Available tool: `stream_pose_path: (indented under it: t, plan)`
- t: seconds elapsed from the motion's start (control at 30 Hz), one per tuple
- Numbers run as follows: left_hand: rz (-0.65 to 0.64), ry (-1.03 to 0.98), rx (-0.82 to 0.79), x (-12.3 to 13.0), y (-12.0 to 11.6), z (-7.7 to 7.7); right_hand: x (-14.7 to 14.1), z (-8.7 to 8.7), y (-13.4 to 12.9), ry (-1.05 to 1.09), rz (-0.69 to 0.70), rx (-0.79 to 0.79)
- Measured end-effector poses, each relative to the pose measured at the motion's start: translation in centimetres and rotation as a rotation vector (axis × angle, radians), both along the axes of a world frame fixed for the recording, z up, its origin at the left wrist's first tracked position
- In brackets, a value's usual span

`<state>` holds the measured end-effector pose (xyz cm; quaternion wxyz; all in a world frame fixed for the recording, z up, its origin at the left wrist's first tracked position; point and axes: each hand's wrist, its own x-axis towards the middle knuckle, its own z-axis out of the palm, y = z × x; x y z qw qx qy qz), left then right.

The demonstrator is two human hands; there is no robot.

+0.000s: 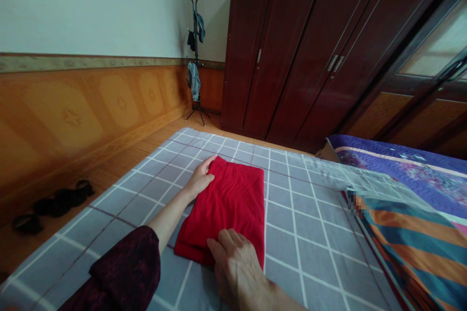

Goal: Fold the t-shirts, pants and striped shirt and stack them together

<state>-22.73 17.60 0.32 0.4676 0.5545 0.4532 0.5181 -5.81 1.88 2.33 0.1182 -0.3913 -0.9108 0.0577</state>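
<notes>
At the lower left of the frame was my dark sleeve (124, 267). Above it, my left hand (199, 180) lay open on the upper left corner of the folded red cloth (233, 204), not clamped on it. The cloth lay on the grey checked bed sheet (302, 248), near the frame's middle. My right hand (237, 267) rested open on the cloth's lower edge, fingers apart. Further right lay a striped blanket (408, 238).
</notes>
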Motion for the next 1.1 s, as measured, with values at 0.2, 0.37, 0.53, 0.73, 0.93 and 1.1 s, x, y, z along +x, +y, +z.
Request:
stream_pose_path:
  t: [0.2, 0.37, 0.53, 0.73, 0.93, 1.1]
  plan:
    - [0.069, 0.191, 0.05, -0.7, 0.4, -0.8, -0.3, -0.1, 0.4, -0.002, -0.023, 0.092]
    - [0.068, 0.271, 0.072, -0.7, 0.6, -0.3, -0.6, 0.5, 0.7, 0.044, -0.035, 0.136]
    - [0.057, 0.359, 0.073, -1.4, 0.5, 0.3, -0.7, 0.6, 0.5, 0.131, 0.015, 0.121]
    - [0.106, 0.475, 0.098, -1.8, 0.0, -0.4, -0.9, -0.4, 0.2, 0.049, 0.065, 0.147]
    - [0.175, 0.591, 0.179, -1.8, 0.2, -0.1, -1.2, 0.3, -0.7, -0.009, 0.141, 0.144]
    - [0.207, 0.716, 0.211, -1.7, -0.4, 0.0, -1.3, 0.8, -0.9, -0.023, 0.009, 0.158]
